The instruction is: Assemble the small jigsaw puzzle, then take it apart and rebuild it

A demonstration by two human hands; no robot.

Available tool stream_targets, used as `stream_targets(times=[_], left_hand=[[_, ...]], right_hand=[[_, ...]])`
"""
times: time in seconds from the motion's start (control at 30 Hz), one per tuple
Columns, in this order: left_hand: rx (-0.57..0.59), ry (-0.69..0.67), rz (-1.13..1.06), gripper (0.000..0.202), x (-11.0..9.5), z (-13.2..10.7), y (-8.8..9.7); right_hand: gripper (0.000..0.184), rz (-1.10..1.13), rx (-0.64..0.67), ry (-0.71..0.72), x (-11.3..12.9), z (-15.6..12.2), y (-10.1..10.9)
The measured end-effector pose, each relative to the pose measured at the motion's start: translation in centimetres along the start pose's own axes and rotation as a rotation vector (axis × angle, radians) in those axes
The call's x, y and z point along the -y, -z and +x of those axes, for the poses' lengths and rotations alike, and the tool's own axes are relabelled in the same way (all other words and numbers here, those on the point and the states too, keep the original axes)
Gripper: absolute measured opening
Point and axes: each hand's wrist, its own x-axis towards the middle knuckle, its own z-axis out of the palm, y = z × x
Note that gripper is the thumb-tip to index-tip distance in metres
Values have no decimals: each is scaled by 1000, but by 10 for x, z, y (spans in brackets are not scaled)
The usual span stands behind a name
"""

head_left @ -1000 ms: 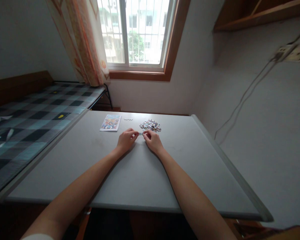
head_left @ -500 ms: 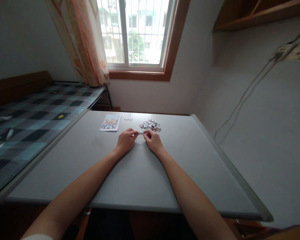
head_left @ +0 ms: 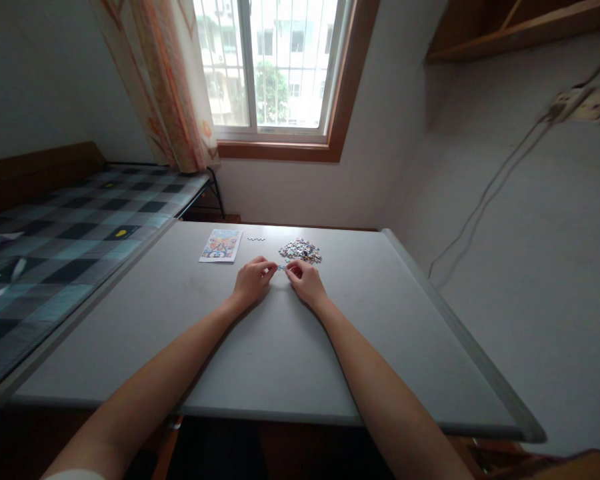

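My left hand (head_left: 253,281) and my right hand (head_left: 305,280) rest on the grey table (head_left: 260,333), fingertips meeting. Both pinch small puzzle pieces (head_left: 281,268) held between them. Just beyond my right hand lies a loose heap of puzzle pieces (head_left: 301,251). A colourful picture card (head_left: 221,245) lies flat to the left of the heap. A short row of joined pieces (head_left: 257,239) sits between the card and the heap.
A bed with a checked blue cover (head_left: 65,233) runs along the table's left edge. A window (head_left: 267,67) with a curtain (head_left: 160,80) is behind the table. The wall on the right carries a cable and socket (head_left: 575,103).
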Motion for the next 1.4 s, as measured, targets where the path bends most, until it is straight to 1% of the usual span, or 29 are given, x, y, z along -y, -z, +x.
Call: stream_targets(times=[0.93,1.2,1.4], left_hand=[[12,9,-15,20,0,-1,-1],[-5,17,-18,20,-1,-1,-1],[-10,19,-5,20,-1,-1,0]], right_hand=[[7,-11,18,-2,2,0,1],[9,2,-18,7,0,0,-1],[10,4,-18,11,-1,1,-1]])
